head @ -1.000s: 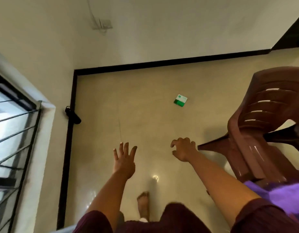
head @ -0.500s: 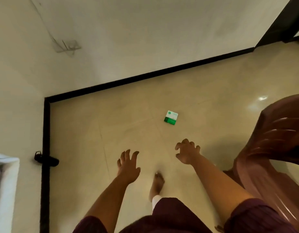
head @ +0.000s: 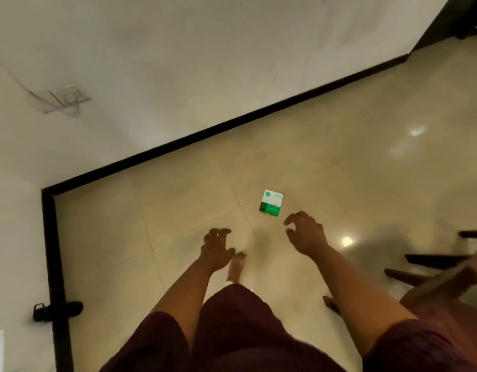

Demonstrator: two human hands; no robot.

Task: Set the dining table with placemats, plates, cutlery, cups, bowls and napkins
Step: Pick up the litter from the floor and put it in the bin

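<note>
No tableware shows in the head view; I look down at a beige tiled floor. My left hand (head: 217, 249) hangs in front of me with its fingers loosely curled and holds nothing. My right hand (head: 305, 233) is stretched forward, fingers also loosely curled, empty. A small green and white packet (head: 271, 204) lies on the floor just beyond and to the left of my right hand, apart from it. My bare foot (head: 236, 265) shows below my left hand.
A brown plastic chair (head: 446, 283) stands at the right edge, its legs pointing left. White walls with a black skirting (head: 232, 124) meet in a corner at the left. A black doorstop (head: 57, 310) sits by the left wall.
The view has swung right and forward; the window is gone and the chair has slid to the right edge. The packet now lies closer to my right hand. My left fingers have curled.
</note>
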